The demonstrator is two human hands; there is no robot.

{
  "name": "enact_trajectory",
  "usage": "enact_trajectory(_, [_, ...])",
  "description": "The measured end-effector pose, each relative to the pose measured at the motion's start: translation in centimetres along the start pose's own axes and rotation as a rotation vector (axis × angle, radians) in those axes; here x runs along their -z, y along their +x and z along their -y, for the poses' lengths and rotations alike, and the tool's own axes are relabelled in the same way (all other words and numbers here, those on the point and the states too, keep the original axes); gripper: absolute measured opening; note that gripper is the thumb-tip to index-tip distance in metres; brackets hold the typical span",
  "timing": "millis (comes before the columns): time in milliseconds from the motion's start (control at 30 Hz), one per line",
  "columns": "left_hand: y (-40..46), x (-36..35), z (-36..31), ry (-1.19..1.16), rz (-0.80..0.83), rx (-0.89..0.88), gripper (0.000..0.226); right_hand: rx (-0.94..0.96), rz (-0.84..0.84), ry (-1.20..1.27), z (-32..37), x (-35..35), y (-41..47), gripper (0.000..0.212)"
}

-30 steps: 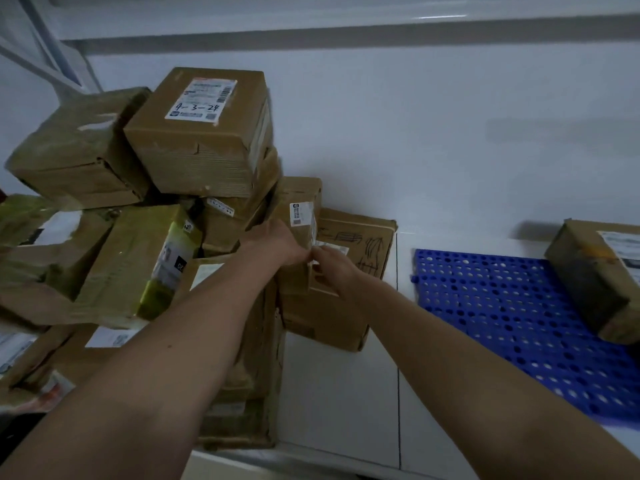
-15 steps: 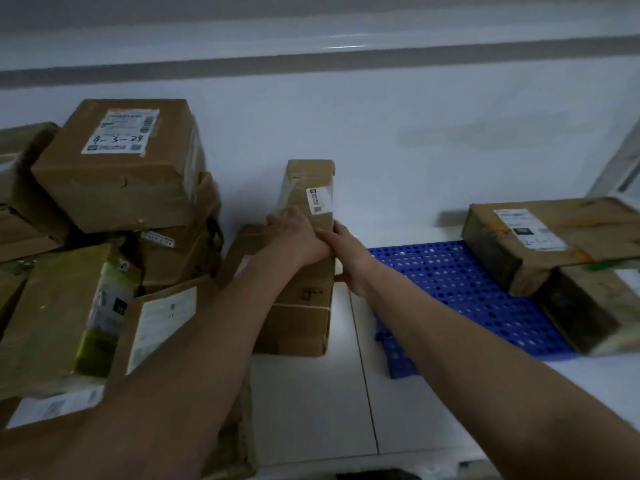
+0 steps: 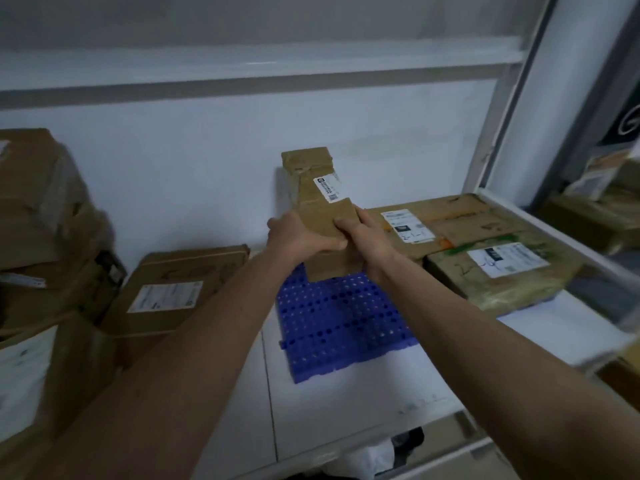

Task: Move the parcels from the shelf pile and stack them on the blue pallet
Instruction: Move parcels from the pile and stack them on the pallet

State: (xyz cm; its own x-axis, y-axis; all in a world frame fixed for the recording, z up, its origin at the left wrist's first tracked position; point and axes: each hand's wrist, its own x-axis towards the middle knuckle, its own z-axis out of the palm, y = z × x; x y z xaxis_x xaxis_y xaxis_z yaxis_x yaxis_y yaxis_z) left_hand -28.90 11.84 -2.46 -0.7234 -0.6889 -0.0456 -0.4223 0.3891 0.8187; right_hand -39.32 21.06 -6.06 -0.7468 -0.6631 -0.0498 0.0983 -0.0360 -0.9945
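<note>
The fingers (image 3: 337,243) of the left hand (image 3: 301,235) curl over the near face of a tall narrow parcel (image 3: 320,209), and the right hand (image 3: 367,242) wraps its other side, thumb on the front, so both hands clamp the box between them. The parcel stands roughly upright, label facing the camera, its lower end just above the far edge of the blue pallet (image 3: 343,320); I cannot tell whether it touches the pallet yet.

The step in hand looks like the carry-and-place: this parcel is off the shelf pile (image 3: 45,244) at the left and is over the pallet's bare left part. Two flat parcels already lie on the pallet's right side, a long brown one (image 3: 457,220) at the back and a greenish taped one (image 3: 502,275) in front of it. Another flat box (image 3: 176,292) lies on the shelf between pile and pallet.

The next move probably calls for tipping the parcel onto a broad face, since standing on end it could topple, then setting it down beside or on top of the two stacked ones before both hands let go.
</note>
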Motion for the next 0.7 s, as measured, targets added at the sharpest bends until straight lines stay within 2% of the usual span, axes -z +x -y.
enact_trajectory(67, [0.1,-2.7,-2.0,-0.077,0.037,-0.04,0.094,0.005,-0.017,0.021,0.5,3.5,0.2,0.028])
enact_trajectory(267, [1.4,-12.5,-8.1,-0.18,0.08,-0.127,0.092,0.059,-0.053,0.001,2.5,15.2,1.8,0.022])
enact_trajectory(500, [4.0,-24.7,-14.3,-0.248,0.152,-0.127,0.092,-0.027,-0.177,-0.086,4.3,29.2,4.3,0.028])
enact_trajectory(700, [5.4,-31.4,-17.5,-0.265,0.217,-0.108,0.098,-0.107,-0.216,-0.083,4.6,36.6,4.9,0.04])
